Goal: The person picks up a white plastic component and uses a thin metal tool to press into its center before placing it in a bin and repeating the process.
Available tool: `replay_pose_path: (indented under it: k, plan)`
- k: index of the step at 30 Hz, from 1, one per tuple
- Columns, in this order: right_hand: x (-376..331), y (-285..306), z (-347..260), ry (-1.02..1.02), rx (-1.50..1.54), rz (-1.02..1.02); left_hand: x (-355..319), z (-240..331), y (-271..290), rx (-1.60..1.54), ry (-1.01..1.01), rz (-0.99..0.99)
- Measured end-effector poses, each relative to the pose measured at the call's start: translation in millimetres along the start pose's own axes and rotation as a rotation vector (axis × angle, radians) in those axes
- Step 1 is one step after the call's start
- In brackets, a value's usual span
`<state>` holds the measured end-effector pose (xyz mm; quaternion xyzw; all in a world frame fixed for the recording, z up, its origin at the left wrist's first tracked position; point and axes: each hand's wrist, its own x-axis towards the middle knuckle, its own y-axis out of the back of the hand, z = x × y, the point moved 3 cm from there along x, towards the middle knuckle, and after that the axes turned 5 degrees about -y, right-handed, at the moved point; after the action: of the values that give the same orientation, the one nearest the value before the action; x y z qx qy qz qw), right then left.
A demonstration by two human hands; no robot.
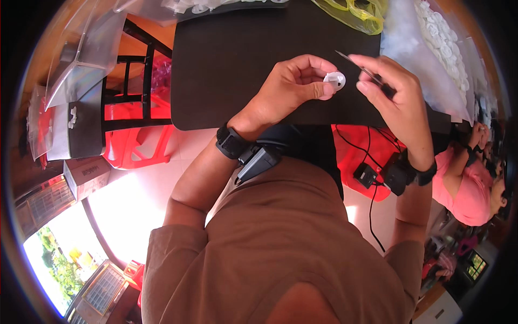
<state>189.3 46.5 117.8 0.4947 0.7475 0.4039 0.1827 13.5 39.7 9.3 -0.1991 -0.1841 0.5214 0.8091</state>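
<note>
My left hand (pixel 294 86) pinches a small white round plastic part (pixel 334 80) between thumb and fingers, above the black mat (pixel 226 65) on the table. My right hand (pixel 391 92) grips a thin dark metal tool (pixel 359 66), like tweezers, whose pointed tip lies up and to the left, just above the white part. Both wrists wear black bands with small devices.
A heap of white round parts (pixel 442 38) in clear plastic lies at the far right. A yellow plastic bag (pixel 356 13) sits at the mat's far edge. Red plastic stools (pixel 135 135) stand to the left. Another person in a pink sleeve (pixel 469 189) works on the right.
</note>
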Motion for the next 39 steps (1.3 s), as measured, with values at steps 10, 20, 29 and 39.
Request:
replay_pose_path:
  k: [10, 20, 29, 39]
  plan:
    - [9, -54, 30, -0.227, 0.704, -0.001, -2, 5, 4, -0.038, -0.011, 0.074]
    - [0, -80, 29, -0.335, 1.131, 0.150, -3, -3, 8, -0.111, -0.125, 0.125]
    - [-13, -63, 16, -0.206, 0.405, 0.280, -4, -3, 12, -0.159, -0.132, 0.141]
    - [-44, -59, 6, -0.123, 0.199, 0.291, -6, 0, 10, -0.104, -0.137, 0.116]
